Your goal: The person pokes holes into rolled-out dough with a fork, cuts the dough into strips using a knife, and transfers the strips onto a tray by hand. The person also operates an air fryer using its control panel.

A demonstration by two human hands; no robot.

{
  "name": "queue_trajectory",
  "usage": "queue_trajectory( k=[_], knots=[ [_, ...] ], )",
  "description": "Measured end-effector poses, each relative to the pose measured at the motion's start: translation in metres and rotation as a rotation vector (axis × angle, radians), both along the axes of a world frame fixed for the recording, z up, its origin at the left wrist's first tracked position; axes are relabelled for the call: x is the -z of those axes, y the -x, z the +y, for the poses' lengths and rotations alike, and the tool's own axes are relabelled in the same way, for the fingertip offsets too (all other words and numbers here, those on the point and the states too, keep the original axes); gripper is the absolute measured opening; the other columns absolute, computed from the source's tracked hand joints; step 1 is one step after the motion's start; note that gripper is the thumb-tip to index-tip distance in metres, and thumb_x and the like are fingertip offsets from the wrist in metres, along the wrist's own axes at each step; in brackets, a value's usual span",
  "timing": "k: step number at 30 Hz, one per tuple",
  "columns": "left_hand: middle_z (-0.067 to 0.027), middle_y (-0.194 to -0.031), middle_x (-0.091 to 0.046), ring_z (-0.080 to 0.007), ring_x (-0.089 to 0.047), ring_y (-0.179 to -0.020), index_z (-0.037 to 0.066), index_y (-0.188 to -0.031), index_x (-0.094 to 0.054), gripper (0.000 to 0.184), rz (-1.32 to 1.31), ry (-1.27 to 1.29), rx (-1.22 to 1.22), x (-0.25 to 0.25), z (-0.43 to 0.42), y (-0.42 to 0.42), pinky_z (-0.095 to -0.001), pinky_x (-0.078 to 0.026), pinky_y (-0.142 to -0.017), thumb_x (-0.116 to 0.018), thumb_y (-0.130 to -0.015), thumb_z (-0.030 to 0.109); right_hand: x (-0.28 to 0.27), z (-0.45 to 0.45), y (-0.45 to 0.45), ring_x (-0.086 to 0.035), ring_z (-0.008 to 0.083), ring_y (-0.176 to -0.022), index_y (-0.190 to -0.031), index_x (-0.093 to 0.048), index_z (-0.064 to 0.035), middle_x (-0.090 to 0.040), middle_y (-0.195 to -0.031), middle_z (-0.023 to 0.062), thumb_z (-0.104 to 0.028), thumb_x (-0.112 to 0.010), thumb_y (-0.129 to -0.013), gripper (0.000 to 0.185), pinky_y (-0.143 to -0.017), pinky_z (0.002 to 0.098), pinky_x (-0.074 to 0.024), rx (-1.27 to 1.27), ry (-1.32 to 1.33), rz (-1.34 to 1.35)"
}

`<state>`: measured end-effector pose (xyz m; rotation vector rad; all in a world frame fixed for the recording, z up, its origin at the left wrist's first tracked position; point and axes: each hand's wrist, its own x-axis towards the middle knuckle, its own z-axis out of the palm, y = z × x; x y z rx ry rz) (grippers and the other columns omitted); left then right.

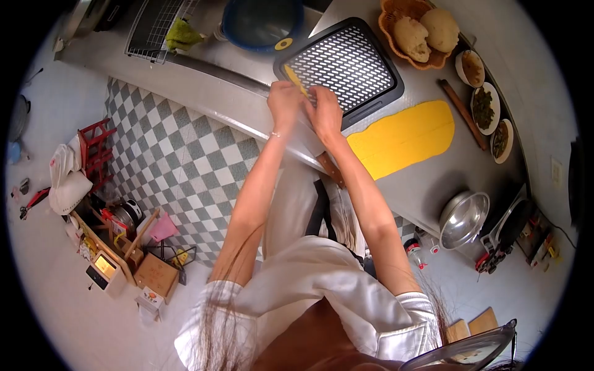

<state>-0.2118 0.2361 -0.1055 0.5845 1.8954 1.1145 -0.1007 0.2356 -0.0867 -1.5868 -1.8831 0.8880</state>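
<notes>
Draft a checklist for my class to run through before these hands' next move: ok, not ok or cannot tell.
1. Perforated tray has bare room: ok.
2. Yellow dough sheet lies spread out: ok.
3. Rolling pin off the dough sheet: ok.
4. Wooden handle well back from the steel counter's edge: not ok, right at it.
5. Yellow strip firmly gripped by left hand and right hand: cannot tell, fingers and blur hide it.

"How do your arms lie?"
"My left arm (247, 204) and right arm (366, 195) reach well forward, both bare, slanting in toward each other."
"And the hands?"
"My left hand (284, 107) is blurred; my right hand (325, 115) sits just beside it, its fingers (322, 96) bent. Whether either is closed tight, I can't tell."
</notes>
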Motion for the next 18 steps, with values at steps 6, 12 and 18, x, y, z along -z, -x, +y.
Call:
queue_trajectory(
  k=[6,12,18],
  knots=[
    [-0.0141,-0.081,-0.066,-0.0149,-0.064,-0.060,-0.009,-0.103,-0.051,0.025,-0.034,0.026,0.002,-0.002,0.000,0.004,-0.0258,-0.054,-0.054,-0.064,-0.084,0.002,-0.001,0.006,0.008,-0.060,0.0298,-0.091,-0.103,-0.058,-0.0053,-0.064,-0.095,0.0102,-0.011,-0.069,-0.076,0.029,-0.075,0.0408,-0.0491,0.000,0.023,0.047],
    [-0.0121,-0.081,-0.066,-0.0135,-0.064,-0.062,-0.009,-0.108,-0.052,0.028,-0.119,0.124,0.041,-0.016,0.002,0.012,-0.0238,-0.052,-0.053,-0.062,-0.085,0.003,-0.008,0.009,0.012,-0.060,0.0310,-0.091,-0.101,-0.059,-0.0070,-0.063,-0.093,0.0108,-0.009,-0.066,-0.078,0.024,-0.073,0.0422,-0.0488,-0.037,0.039,-0.027],
    [-0.0119,-0.082,-0.067,-0.0129,-0.064,-0.062,-0.009,-0.111,-0.052,0.025,-0.224,0.119,0.128,-0.027,0.003,0.019,-0.0227,-0.050,-0.051,-0.054,-0.090,0.004,-0.005,0.008,0.011,-0.060,0.0297,-0.087,-0.103,-0.061,-0.0106,-0.061,-0.089,0.0088,-0.013,-0.069,-0.077,0.027,-0.072,0.0409,-0.0490,-0.073,-0.090,-0.133]
  ],
)
